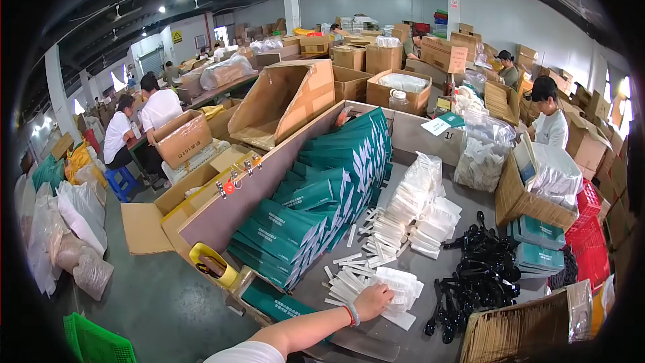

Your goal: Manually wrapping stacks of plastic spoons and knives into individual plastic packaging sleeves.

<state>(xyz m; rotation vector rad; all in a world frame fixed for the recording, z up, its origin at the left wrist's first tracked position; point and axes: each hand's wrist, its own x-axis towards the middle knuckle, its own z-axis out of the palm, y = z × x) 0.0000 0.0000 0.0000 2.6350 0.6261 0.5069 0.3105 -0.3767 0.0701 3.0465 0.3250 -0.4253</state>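
Observation:
My left hand point(373, 301) reaches in from the lower left, a bracelet at its wrist. Its fingers are curled down on flat white packets point(402, 285) at the near middle of the grey table. Around it lie scattered narrow white strips point(349, 282). Just beyond stands a taller heap of white packets point(420, 195). Black spoon-like plastic pieces point(480, 269) are piled to the right of the hand. Left of the strips, flat green printed packages point(295, 222) lean in overlapping rows. My right hand is out of view.
A grey board point(269, 178) with clips walls the table's left side, a yellow tape dispenser point(213, 265) by its near end. Stacked green packages point(537, 245), a cardboard box point(534, 185) and red crates point(588, 235) line the right. Several people work beyond among cartons.

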